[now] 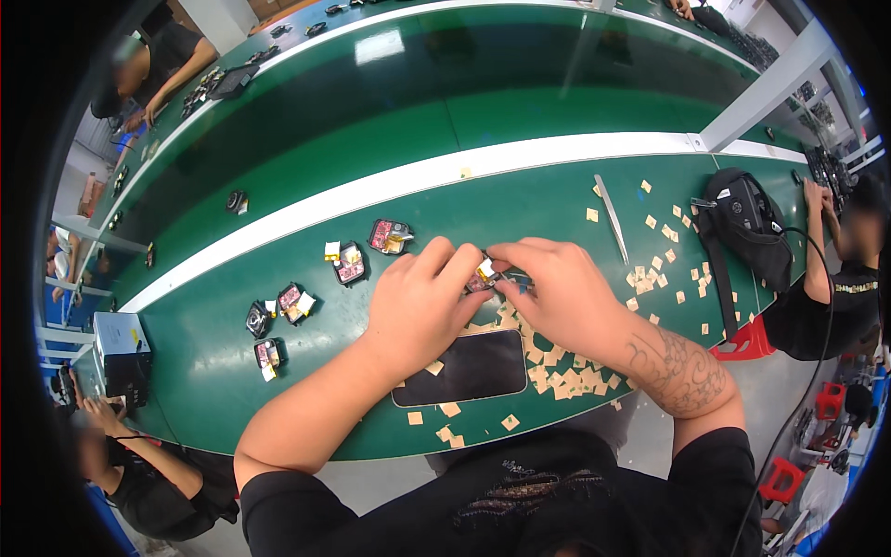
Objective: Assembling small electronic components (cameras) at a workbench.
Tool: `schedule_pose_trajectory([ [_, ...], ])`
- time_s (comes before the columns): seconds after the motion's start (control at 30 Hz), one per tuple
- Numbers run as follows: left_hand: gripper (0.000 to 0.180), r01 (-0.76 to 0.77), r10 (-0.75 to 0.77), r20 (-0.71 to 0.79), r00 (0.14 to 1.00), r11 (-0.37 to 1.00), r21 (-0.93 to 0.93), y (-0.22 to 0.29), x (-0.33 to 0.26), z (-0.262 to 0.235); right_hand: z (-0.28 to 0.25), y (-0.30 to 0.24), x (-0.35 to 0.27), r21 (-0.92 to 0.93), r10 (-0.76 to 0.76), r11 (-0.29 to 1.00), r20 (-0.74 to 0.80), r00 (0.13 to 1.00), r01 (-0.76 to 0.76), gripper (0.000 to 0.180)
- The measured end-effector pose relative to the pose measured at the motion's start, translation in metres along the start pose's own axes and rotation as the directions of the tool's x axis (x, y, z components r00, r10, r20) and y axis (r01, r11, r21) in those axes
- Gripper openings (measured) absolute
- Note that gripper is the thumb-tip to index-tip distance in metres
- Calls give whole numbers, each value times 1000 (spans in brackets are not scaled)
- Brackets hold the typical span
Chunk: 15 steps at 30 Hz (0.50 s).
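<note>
Head view: left hand [418, 302] and right hand [561, 283] meet near the middle of the tabletop [204, 408], both grips pinching one small device [483, 272] between thumb and fingers. Device sits between the two hands, raised toward the far side of the phone; white and reddish parts show on it, the rest is hidden by fingers. Exact contact of the right fingertips is partly hidden.

Just on the near side of the hands lies a dark phone [473, 367], screen up, with a few tan squares beside it. Many more tan squares [580, 379] pile up on the near side of the right hand and scatter toward the far right. Silver tweezers [613, 220] lie beyond the right hand, well apart from it.

Left of the left hand, small black cases with reddish insides: far case [386, 236] nearest the hand, second case [349, 264] just left of it, third case [295, 303] farther left, near case [267, 354] closest to the person. Round black piece [257, 319] lies just left of the third case.

Farther out: black bag [742, 218] at right, box [121, 348] at the left end, white strip [371, 190] along the far edge. Co-workers sit at right [840, 269] and near left [153, 478]; another person [162, 70] is at far left.
</note>
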<state>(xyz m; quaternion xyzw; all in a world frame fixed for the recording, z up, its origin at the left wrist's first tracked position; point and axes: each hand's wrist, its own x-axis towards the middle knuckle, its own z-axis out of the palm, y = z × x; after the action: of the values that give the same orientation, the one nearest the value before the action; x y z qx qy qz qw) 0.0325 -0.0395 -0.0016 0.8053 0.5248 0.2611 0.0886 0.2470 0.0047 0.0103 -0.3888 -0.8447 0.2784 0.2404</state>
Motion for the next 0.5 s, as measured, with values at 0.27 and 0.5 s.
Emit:
schedule_pose_trajectory([
  [0.27, 41, -23, 23, -4, 1000, 1000, -12, -3, -2, 2, -5, 0, 5, 157, 85, 983, 79, 993, -97, 35],
  [0.5, 30, -56, 58, 57, 997, 997, -44, -11, -2, 1, -1, 5, 9, 263, 77, 961, 30, 997, -82, 33],
])
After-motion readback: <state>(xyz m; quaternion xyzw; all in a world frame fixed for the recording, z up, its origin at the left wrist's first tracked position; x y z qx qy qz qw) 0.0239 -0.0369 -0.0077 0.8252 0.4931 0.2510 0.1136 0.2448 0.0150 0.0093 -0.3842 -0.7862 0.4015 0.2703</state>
